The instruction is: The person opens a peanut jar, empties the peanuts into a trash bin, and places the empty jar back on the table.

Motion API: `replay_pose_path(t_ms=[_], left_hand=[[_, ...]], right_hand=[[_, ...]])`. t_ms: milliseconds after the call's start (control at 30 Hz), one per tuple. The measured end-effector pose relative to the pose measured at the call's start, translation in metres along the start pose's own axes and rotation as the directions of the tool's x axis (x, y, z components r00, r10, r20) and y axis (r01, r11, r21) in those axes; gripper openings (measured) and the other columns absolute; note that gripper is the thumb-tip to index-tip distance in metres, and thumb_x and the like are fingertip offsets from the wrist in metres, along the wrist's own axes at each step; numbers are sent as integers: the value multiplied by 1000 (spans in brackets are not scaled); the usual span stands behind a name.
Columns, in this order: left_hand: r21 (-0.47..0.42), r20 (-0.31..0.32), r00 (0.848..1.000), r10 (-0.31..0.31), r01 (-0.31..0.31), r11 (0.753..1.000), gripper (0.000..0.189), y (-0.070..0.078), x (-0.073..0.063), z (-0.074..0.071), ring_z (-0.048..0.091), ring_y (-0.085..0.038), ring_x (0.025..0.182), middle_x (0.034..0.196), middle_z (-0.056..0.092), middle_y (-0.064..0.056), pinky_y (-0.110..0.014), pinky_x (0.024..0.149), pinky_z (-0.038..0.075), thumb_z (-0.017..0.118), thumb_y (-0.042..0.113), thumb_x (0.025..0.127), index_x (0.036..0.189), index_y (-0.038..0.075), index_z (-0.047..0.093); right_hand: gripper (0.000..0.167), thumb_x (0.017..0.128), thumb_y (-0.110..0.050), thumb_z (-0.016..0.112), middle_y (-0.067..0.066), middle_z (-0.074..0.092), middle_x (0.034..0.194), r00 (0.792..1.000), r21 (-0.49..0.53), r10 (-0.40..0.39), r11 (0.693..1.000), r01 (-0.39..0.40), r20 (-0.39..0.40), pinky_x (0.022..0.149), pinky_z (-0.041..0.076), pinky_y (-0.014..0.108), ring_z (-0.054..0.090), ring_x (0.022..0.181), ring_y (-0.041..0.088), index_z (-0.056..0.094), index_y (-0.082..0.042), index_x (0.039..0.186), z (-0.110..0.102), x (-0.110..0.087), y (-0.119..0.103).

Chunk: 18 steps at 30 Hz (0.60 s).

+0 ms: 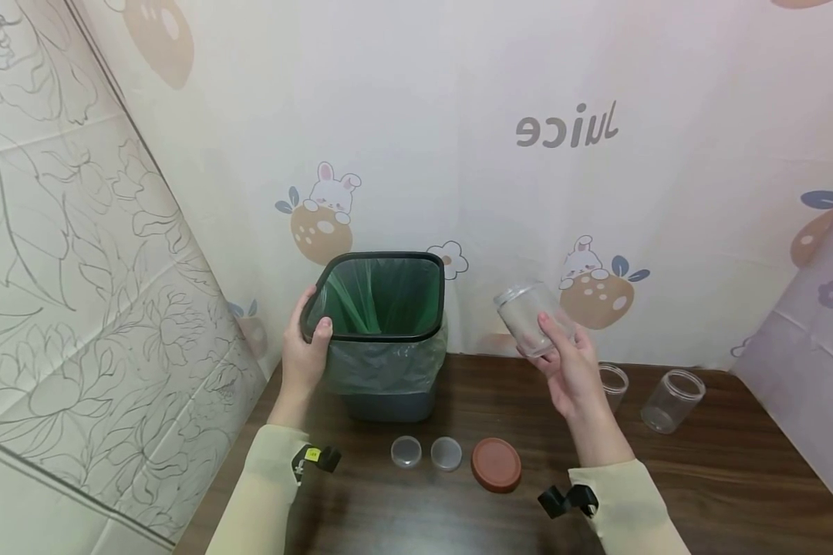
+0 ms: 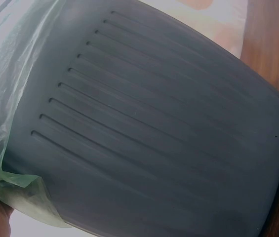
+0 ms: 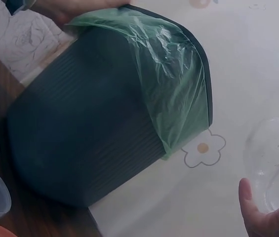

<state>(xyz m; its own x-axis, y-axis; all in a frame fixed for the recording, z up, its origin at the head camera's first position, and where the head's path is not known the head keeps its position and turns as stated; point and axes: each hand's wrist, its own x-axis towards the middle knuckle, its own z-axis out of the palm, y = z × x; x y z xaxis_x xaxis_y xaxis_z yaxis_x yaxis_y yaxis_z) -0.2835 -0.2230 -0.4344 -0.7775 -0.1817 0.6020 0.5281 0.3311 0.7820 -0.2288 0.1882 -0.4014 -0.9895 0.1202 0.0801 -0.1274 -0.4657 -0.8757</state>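
Note:
In the head view, my left hand (image 1: 305, 360) grips the left side of a dark trash bin (image 1: 389, 408), the thumb at its black rim. A green translucent bag (image 1: 382, 368) lines the bin and folds down over the outside. My right hand (image 1: 571, 371) holds a clear, lidless-looking jar (image 1: 524, 314) tilted in the air, to the right of the bin. The left wrist view is filled by the ribbed bin wall (image 2: 144, 113). In the right wrist view, the jar (image 3: 265, 153) shows at the right edge beside my thumb (image 3: 246, 192).
Two more clear jars stand on the brown table (image 1: 750, 462) at right: one jar (image 1: 672, 402) in full view, another jar (image 1: 614, 383) partly behind my wrist. Two small clear lids (image 1: 406, 452) and a reddish-brown round lid (image 1: 496, 464) lie before the bin. A printed curtain (image 1: 403, 116) hangs behind.

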Motion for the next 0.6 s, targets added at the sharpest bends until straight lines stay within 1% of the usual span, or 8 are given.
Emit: replay_pose_path(t_ms=[100, 167, 300, 400, 533, 600], left_hand=[[2, 1, 1000, 0, 0, 1000, 70, 0, 0, 0, 54, -30, 146, 163, 55, -6, -65, 119, 39, 59, 45, 99, 164, 20, 51], [0, 2, 1000, 2, -2, 1000, 71, 0, 0, 0, 54, -30, 147, 164, 55, -6, -65, 120, 39, 59, 45, 99, 164, 20, 51], [-3, 1, 1000, 8, -8, 1000, 71, 0, 0, 0, 53, -29, 147, 164, 55, -6, -64, 120, 39, 60, 44, 99, 164, 19, 51], [-5, 0, 1000, 11, -11, 1000, 71, 0, 1, 0, 53, -29, 147, 163, 55, -6, -64, 120, 39, 60, 43, 98, 164, 19, 51], [-8, 3, 1000, 10, -10, 1000, 70, 0, 1, 0, 54, -30, 146, 163, 55, -6, -65, 120, 39, 60, 43, 98, 164, 20, 51], [-8, 4, 1000, 9, -9, 1000, 71, 1, 1, 0, 54, -30, 146, 163, 55, -6, -65, 119, 39, 60, 44, 98, 164, 19, 51]], right_hand=[[45, 109, -23, 68, 6, 51, 144, 1000, 2, 9, 1000, -9, 0, 95, 62, 33, 68, 116, 16, 49, -18, 149, 0, -1, 2], [49, 108, -22, 68, 6, 49, 147, 1000, 3, 24, 1000, -24, 1, 97, 61, 32, 66, 120, 16, 47, -17, 153, 0, -1, 2], [65, 107, -19, 67, 5, 41, 160, 999, -1, 45, 999, -45, 3, 100, 59, 30, 60, 128, 17, 38, -9, 163, 0, -3, 2], [68, 104, -17, 66, 4, 36, 166, 999, -3, 40, 999, -40, 2, 101, 58, 29, 57, 131, 18, 37, -5, 164, 1, -3, 2], [61, 103, -15, 65, 5, 41, 161, 1000, -15, 16, 1000, -15, 9, 101, 57, 28, 55, 136, 24, 42, -6, 160, 1, -3, 3], [62, 103, -13, 65, 5, 43, 157, 1000, -25, -1, 1000, 1, 16, 101, 57, 28, 54, 138, 27, 41, -8, 160, 1, -2, 3]])
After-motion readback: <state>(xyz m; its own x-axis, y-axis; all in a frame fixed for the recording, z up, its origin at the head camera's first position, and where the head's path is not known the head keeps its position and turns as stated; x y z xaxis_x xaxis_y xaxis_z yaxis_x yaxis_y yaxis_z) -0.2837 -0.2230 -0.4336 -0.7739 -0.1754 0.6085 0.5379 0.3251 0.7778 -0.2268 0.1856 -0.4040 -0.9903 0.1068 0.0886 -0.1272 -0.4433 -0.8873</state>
